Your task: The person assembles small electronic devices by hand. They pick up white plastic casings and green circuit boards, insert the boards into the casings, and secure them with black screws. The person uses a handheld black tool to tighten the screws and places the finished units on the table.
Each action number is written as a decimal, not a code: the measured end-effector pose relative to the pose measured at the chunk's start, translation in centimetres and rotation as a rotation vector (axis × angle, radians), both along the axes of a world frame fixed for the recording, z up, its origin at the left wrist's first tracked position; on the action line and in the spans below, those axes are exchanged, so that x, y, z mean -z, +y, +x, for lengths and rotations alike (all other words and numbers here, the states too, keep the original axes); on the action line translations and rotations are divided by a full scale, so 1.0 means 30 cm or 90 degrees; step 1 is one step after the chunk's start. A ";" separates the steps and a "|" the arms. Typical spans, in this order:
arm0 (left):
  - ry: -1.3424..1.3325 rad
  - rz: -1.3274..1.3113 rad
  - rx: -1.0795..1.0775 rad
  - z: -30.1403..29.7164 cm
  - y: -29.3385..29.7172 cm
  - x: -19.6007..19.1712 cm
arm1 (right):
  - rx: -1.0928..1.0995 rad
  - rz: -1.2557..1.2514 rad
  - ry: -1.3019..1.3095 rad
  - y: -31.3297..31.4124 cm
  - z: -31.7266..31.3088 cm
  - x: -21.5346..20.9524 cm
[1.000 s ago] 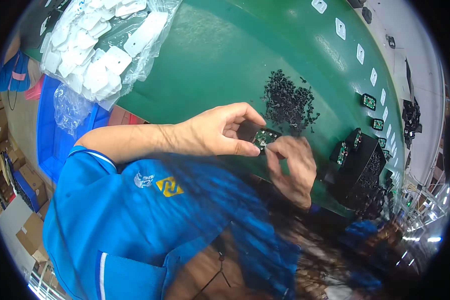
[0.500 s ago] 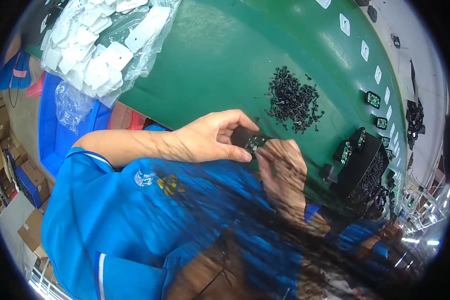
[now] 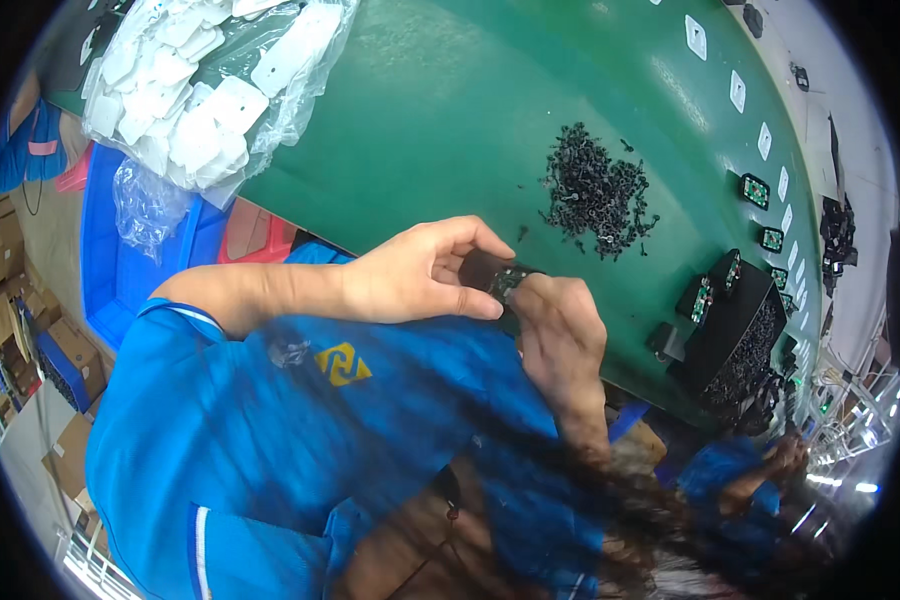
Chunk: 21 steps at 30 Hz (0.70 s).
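My left hand (image 3: 405, 275) is closed around a small black housing (image 3: 478, 271), thumb on the near side and forefinger on the far side. Inside the housing a green circuit board (image 3: 507, 282) shows in part. My right hand (image 3: 565, 325) meets its right end with fingers bent and pressed together at the board; whatever they pinch is hidden. Just beyond both hands, a loose pile of small black parts (image 3: 595, 190) lies on the green table (image 3: 420, 130).
At the far left sits a clear bag of white plates (image 3: 195, 130), above a blue bin (image 3: 110, 270). To the right stand a black box (image 3: 735, 350) of small dark parts and several board units (image 3: 755, 190). White pieces (image 3: 737, 90) line the far edge. Another person (image 3: 730, 480) is at lower right.
My right hand has shifted slightly left, its fingertips now closer in on the board. The black housing shows more plainly in my left hand, which has barely moved. The whole view has shifted a little.
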State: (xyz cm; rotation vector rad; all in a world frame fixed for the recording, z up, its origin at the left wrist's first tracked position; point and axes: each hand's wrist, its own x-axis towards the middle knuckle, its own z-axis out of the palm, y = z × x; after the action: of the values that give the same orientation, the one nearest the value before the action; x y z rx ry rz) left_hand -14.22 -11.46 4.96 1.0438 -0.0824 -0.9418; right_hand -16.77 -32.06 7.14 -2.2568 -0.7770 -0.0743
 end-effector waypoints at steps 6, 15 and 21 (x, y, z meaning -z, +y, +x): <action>0.025 -0.029 -0.018 0.003 -0.021 0.007 | 0.029 0.070 0.058 -0.032 0.003 0.021; 0.012 -0.049 -0.016 -0.004 -0.027 -0.002 | 0.120 0.164 0.188 -0.025 -0.014 -0.009; -0.019 -0.029 -0.023 0.001 -0.025 -0.014 | 0.070 0.141 0.115 -0.017 0.007 0.021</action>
State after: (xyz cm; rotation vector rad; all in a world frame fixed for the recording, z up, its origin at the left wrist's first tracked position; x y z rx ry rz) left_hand -14.20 -12.19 5.38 1.0146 -0.1093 -0.8883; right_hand -16.57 -32.58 6.51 -2.0618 -0.5215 -0.0079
